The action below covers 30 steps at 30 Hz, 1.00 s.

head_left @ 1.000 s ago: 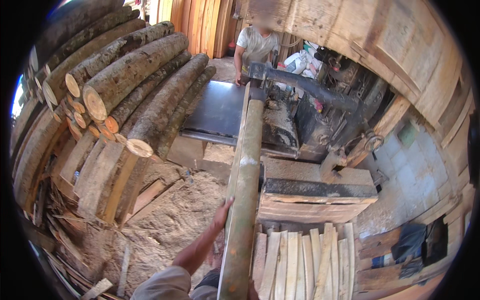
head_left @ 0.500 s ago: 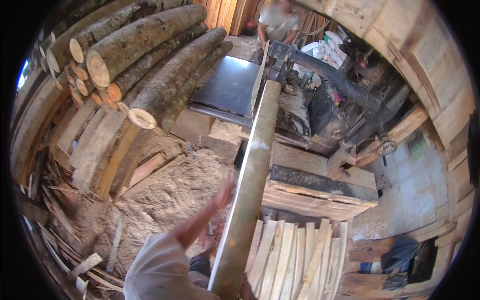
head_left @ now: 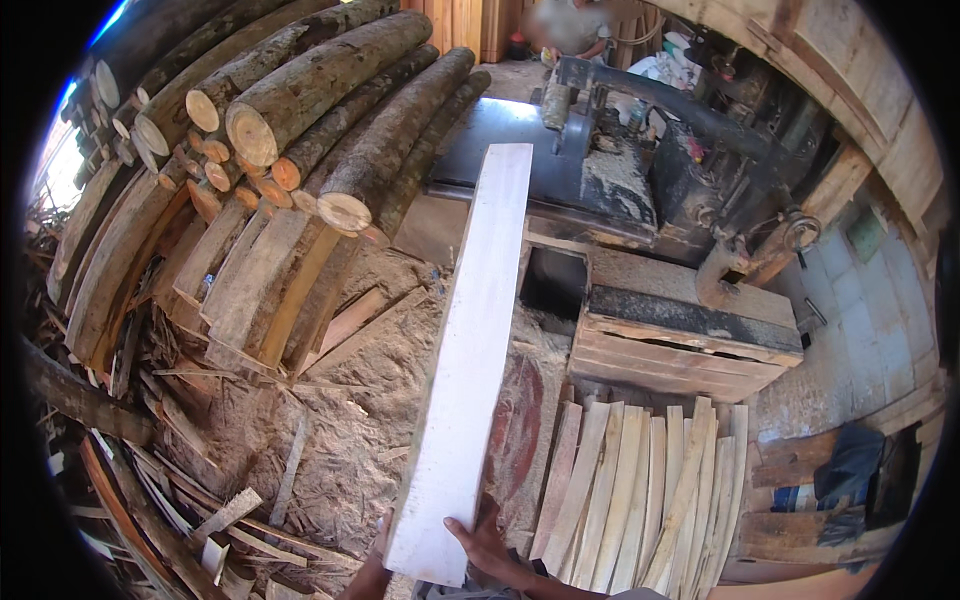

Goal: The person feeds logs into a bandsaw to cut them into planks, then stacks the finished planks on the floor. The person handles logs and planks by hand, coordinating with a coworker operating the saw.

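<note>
Workshop floor (head_left: pixel 345 425): strewn with sawdust and wood scraps, with a grey-blue block wall (head_left: pixel 855 325) over on the right
Log stack (head_left: pixel 335 85): bark-covered rounds on the left, most of their pale cut ends facing the near side, with sawn timbers (head_left: pixel 245 280) just below them
Plank (head_left: pixel 460 370): in the middle, pale sawn face up, running from the person's body toward the black table (head_left: pixel 500 125); whether its far end touches that table, I cannot tell
Left hand (head_left: pixel 380 535): clamped on the plank's left edge near the close end, partly hidden
Right hand (head_left: pixel 487 540): clamped on the opposite edge, thumb lying on the pale face
Hands together or apart: apart, with the plank between them
Dark machine (head_left: pixel 690 105): standing beyond, beside the table
Wooden box (head_left: pixel 690 345): right of the plank, sawdust on top
Pale strips (head_left: pixel 600 490): side by side below the box
Co-worker (head_left: pixel 575 30): at the back, past the table
</note>
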Tool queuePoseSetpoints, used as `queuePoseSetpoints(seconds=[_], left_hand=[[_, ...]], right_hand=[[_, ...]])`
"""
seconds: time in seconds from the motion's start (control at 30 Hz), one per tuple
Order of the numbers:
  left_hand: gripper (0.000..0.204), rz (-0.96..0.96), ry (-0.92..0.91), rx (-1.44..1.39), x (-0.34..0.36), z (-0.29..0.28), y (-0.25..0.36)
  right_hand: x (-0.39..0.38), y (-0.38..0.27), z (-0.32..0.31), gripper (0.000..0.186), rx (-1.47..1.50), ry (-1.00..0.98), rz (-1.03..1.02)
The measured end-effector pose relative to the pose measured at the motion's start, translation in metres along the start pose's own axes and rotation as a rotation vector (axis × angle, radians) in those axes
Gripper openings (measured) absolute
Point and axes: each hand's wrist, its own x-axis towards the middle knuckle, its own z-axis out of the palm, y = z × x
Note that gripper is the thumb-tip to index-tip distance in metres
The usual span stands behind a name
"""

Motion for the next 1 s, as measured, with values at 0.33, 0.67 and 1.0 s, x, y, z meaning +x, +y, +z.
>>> queuePoseSetpoints(seconds=[0.33,0.67,1.0], left_hand=[[0.061,0.133,0.134,0.068,0.203,0.029,0.146],[0.061,0.63,0.55,1.264,0.387,0.145,0.343],[0.09,0.545,0.064,1.282,0.51,0.326,0.303]], right_hand=[[0.259,-0.072,-0.014,0.1,0.138,-0.042,-0.003],[0.565,-0.162,-0.034,0.09,-0.089,0.016,-0.2],[0.61,-0.23,-0.278,0.057,-0.523,0.717,-0.228]])
